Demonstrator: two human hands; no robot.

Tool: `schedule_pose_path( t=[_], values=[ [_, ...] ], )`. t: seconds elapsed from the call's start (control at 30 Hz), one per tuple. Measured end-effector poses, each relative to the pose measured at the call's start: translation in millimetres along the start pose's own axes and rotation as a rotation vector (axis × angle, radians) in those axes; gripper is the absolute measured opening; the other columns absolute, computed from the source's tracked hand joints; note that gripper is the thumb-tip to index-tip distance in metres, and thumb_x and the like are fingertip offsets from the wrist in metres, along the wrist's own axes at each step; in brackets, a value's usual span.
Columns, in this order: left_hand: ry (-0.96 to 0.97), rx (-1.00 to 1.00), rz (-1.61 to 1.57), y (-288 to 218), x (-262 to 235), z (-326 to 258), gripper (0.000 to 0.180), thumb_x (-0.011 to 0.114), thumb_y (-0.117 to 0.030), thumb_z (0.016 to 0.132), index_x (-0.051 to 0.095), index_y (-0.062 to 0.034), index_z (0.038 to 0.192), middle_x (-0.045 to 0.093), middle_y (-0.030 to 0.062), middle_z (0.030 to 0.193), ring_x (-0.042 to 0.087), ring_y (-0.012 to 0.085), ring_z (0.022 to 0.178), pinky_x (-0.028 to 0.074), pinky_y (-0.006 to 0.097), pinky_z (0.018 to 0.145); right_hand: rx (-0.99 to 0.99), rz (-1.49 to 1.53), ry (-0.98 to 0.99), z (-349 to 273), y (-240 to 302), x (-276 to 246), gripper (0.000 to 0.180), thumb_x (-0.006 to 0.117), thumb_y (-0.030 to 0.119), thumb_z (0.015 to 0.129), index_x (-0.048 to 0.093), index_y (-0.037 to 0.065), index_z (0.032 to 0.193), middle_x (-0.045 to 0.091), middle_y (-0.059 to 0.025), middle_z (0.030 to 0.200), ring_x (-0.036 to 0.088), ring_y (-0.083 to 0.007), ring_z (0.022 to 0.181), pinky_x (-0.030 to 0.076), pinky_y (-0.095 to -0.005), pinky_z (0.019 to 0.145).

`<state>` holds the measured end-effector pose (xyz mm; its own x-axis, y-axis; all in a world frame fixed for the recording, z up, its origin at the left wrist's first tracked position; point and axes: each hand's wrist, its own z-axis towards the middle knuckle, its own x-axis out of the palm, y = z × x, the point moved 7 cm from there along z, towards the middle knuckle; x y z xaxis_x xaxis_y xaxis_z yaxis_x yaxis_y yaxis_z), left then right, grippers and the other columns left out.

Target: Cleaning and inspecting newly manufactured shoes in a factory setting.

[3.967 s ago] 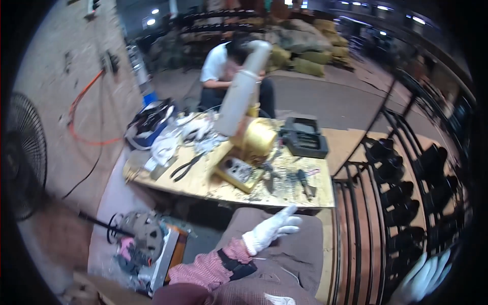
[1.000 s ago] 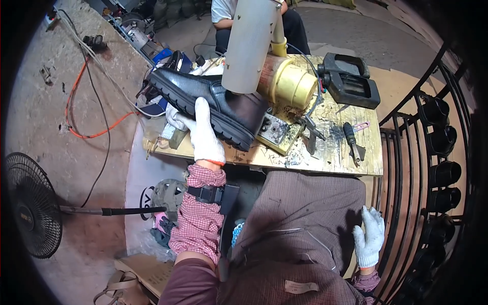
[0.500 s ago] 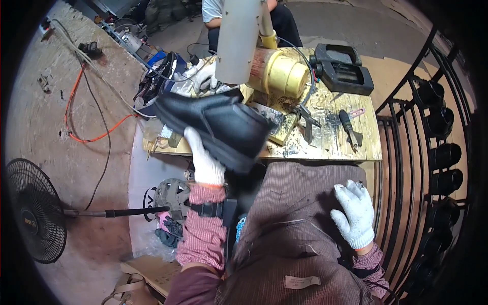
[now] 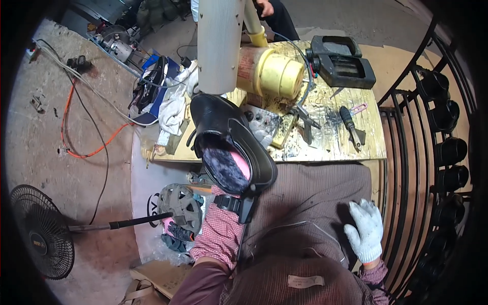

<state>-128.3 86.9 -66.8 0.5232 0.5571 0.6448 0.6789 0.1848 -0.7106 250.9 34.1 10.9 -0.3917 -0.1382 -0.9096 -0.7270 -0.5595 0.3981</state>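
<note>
A black shoe point(image 4: 229, 124) is held up in front of the bench point(image 4: 373, 137)'s near edge, overlapping it in view, with its toe pointing away toward the bench and its opening tilted toward the viewer; inside shows a dark, fuzzy lining point(image 4: 223, 161) with a pink strip along one side. The left forearm, in a checked sleeve point(image 4: 218, 229) with a black buckled strap point(image 4: 227, 202), runs up to the shoe, but the left hand is hidden behind it, so how its fingers stand cannot be told. The right hand point(image 4: 365, 230), in a white knit glove, holds nothing, fingers slightly spread, above the right side of the apron-covered lap point(image 4: 305, 198). Just beyond the shoe on the bench sits a small grey-faced box point(image 4: 264, 123) with dark knobs, near a yellow cylinder point(image 4: 282, 76). Farther right, a black moulded case point(image 4: 345, 71) has two open hollows, the far one with a grey floor. At the back left, a blue-sided container point(image 4: 173, 70) holds dark, jumbled things too unclear to name, with white cloth point(image 4: 173, 109) beside it. Down at the left, a clear plastic bag point(image 4: 175, 255) lies crumpled, its contents unreadable. Along the right, a metal rack point(image 4: 401, 147) carries a row of black shoes point(image 4: 452, 151).
</note>
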Motion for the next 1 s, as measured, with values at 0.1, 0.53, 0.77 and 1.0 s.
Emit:
schedule_pose_path(
  t=[0.1,0.53,0.77,1.0],
  values=[
    [0.170,-0.103,-0.135,-1.1,-32.7,42.6,0.056,0.034,-0.043,0.112,0.041,-0.0076,0.154,0.051,0.0110,0.149,0.052,0.0273,0.136,0.039,0.048,0.120,0.073,0.014,0.010,-17.3,-12.6,-1.1,0.054,0.056,0.048,0.102,0.069,0.003,0.129,0.071,-0.0172,0.120,0.062,-0.0403,0.120,0.043,-0.0548,0.108],
    [0.115,-0.246,-0.432,25.3,-5.4,-87.2,0.097,0.047,-0.093,0.082,0.057,-0.0134,0.137,0.066,0.0134,0.122,0.064,0.0337,0.106,0.051,0.055,0.097,-0.442,0.192,0.105,43.9,70.8,-26.6,0.063,0.071,0.040,0.083,0.062,0.007,0.136,0.060,-0.0196,0.139,0.063,-0.0355,0.111,0.054,-0.0425,0.091],
    [0.641,-0.448,-0.076,59.5,92.4,-149.2,0.123,0.046,-0.100,0.071,0.036,-0.0138,0.158,0.053,0.0270,0.144,0.055,0.0421,0.128,0.043,0.059,0.113,-0.668,-0.098,-0.153,-1.0,108.7,-53.0,0.039,0.063,0.029,0.080,0.066,0.009,0.112,0.060,-0.0050,0.091,0.057,-0.0244,0.061,0.050,-0.0387,0.060],
    [1.403,-0.122,0.742,93.5,163.9,-196.9,0.096,0.032,-0.075,0.101,0.025,-0.0025,0.163,0.045,0.0179,0.157,0.051,0.0347,0.136,0.042,0.046,0.115,-0.348,-0.458,-0.501,-134.6,114.3,-192.8,0.025,0.072,0.020,0.074,0.069,0.004,0.093,0.063,-0.0094,0.086,0.060,-0.0239,0.069,0.048,-0.0358,0.054]
  ],
)
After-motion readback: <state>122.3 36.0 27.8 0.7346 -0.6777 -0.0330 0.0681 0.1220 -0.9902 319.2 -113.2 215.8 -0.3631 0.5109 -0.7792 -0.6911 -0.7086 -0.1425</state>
